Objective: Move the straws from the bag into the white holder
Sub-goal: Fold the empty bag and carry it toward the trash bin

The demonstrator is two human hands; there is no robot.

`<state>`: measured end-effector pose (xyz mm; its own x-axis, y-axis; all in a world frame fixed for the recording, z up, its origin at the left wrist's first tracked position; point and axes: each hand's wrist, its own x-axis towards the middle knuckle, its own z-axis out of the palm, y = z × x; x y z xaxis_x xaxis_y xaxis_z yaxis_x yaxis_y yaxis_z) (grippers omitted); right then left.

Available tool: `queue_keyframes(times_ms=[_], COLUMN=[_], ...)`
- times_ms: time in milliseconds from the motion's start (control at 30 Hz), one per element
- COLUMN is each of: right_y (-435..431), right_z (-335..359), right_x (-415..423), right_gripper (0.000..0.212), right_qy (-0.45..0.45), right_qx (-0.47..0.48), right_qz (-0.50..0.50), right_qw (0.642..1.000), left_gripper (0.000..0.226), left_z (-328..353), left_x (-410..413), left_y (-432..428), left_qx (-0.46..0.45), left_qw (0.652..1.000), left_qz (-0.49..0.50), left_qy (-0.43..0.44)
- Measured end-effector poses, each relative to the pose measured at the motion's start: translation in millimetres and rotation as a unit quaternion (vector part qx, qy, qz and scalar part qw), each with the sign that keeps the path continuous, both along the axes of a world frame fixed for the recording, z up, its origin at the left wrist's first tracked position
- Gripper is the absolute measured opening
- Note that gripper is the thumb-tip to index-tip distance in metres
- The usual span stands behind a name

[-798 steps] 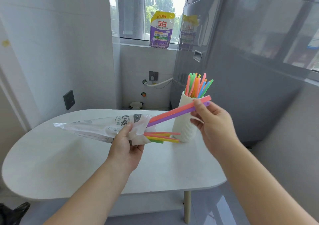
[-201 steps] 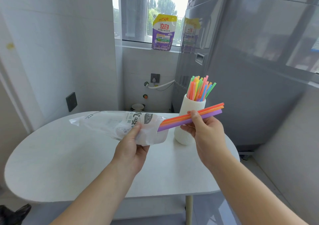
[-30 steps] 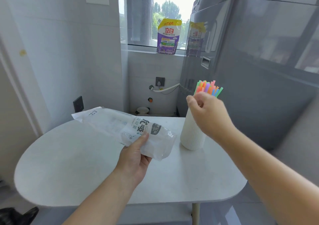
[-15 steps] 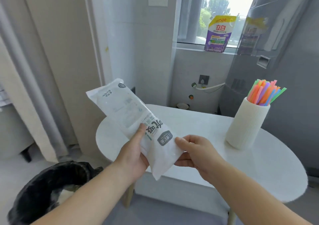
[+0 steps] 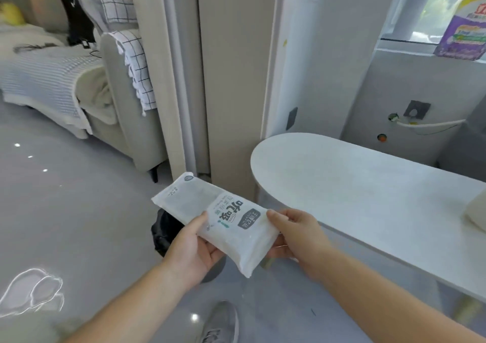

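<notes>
Bag (image 5: 223,219): flat, no straws visible inside (probably emptied), now carried off the table (image 5: 368,184) and held over the floor.
Left hand (image 5: 194,248): fingers curled under its middle, thumb on top.
Right hand (image 5: 297,232): pinches the near end.
White holder (image 5: 477,215): half a second ago in full view with its straws; now only an edge at far right.
Black bin (image 5: 165,232): just behind the bag. Transfer judged complete.

**Surfaces, quick rundown**

The white oval tabletop (image 5: 368,192) looks matt. Left of it, the frosted white plastic bag (image 5: 223,219) is smooth with a soft sheen; the grey floor (image 5: 79,224) is glossy, and the checked white throw (image 5: 136,74) is cloth.
</notes>
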<state>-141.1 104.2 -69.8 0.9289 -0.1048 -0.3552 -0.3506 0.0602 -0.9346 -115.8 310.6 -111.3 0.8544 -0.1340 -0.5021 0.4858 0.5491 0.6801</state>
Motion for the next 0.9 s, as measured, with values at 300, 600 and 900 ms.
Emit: queue_keyframes(times_ms=[300, 600, 900], right_y=[38.3, 32.2, 33.6], right_z=[-56.9, -76.8, -79.3], right_x=[43.5, 55.1, 60.8], right_gripper=[0.029, 0.033, 0.047], right_qy=[0.103, 0.110, 0.131], right_qx=[-0.030, -0.035, -0.066], right_qz=[-0.060, -0.114, -0.061], right_qw=[0.992, 0.987, 0.987], left_gripper=[0.027, 0.031, 0.053], left_z=[-38.4, -56.7, -53.9], left_x=[9.8, 17.0, 16.5], left_y=[17.4, 3.4, -12.5], left_qx=[0.060, 0.060, 0.083], left_qw=[0.992, 0.984, 0.968], left_qz=[-0.046, -0.112, -0.134], left_qy=[0.105, 0.124, 0.196])
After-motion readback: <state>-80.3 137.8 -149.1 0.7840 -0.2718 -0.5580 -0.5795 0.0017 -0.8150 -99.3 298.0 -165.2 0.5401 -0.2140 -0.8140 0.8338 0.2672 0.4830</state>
